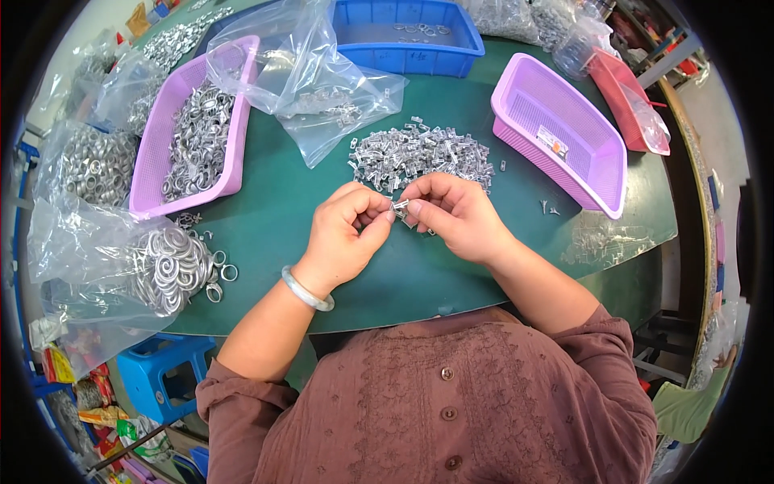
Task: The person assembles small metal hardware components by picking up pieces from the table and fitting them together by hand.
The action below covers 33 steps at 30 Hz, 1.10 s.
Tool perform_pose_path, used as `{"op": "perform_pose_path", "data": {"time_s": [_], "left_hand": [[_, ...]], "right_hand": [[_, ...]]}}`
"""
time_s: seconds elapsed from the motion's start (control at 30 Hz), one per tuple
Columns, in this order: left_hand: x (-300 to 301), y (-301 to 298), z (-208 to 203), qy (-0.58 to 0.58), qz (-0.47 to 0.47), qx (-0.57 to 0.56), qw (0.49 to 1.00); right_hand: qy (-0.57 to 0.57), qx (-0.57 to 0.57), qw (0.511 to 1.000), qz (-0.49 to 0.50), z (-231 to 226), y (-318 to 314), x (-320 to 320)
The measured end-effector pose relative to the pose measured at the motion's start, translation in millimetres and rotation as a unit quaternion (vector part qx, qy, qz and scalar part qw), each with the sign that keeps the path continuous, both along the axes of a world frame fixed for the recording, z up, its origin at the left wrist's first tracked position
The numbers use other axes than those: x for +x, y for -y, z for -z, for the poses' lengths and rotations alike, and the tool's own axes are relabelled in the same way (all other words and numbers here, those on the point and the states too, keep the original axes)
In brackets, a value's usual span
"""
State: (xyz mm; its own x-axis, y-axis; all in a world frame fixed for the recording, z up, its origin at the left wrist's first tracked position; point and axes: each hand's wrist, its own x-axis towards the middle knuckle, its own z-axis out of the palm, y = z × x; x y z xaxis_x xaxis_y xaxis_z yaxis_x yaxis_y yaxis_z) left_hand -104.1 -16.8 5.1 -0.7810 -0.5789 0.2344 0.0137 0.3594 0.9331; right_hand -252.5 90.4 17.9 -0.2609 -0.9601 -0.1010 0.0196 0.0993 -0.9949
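My left hand (pixel 345 234) and my right hand (pixel 461 216) meet over the green table, fingertips pinched together. Between them is a small silver metal piece (pixel 401 209), partly covered by the fingers, so its full shape does not show. Both hands grip it. A wide heap of small silver rectangular metal pieces (pixel 423 155) lies just beyond my hands. To the left of my left hand, a mound of silver metal rings (pixel 168 270) spills from a clear plastic bag, with a few loose rings (pixel 228 273) beside it.
A purple basket (pixel 235 157) full of silver metal parts stands at left, and another purple basket (pixel 504 133) at right. A blue tub (pixel 403 61) is at the back, near a clear bag (pixel 310 89). A red tray (pixel 621 101) sits far right. Below the table is a blue stool (pixel 165 371).
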Motion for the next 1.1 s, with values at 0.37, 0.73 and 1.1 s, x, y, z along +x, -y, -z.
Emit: {"op": "perform_pose_path", "data": {"time_s": [0.37,0.73,1.1], "left_hand": [[1,1,0,-0.021,-0.028,-0.047,0.998],[4,-1,-6,0.018,-0.004,-0.224,0.974],[1,-3,-4,-0.058,0.004,-0.109,0.992]], "right_hand": [[0.034,0.004,0.999,-0.005,-4,-1,3],[0.072,-0.023,0.997,0.024,-3,-7,3],[0.092,-0.03,0.995,0.028,0,-11,4]]}}
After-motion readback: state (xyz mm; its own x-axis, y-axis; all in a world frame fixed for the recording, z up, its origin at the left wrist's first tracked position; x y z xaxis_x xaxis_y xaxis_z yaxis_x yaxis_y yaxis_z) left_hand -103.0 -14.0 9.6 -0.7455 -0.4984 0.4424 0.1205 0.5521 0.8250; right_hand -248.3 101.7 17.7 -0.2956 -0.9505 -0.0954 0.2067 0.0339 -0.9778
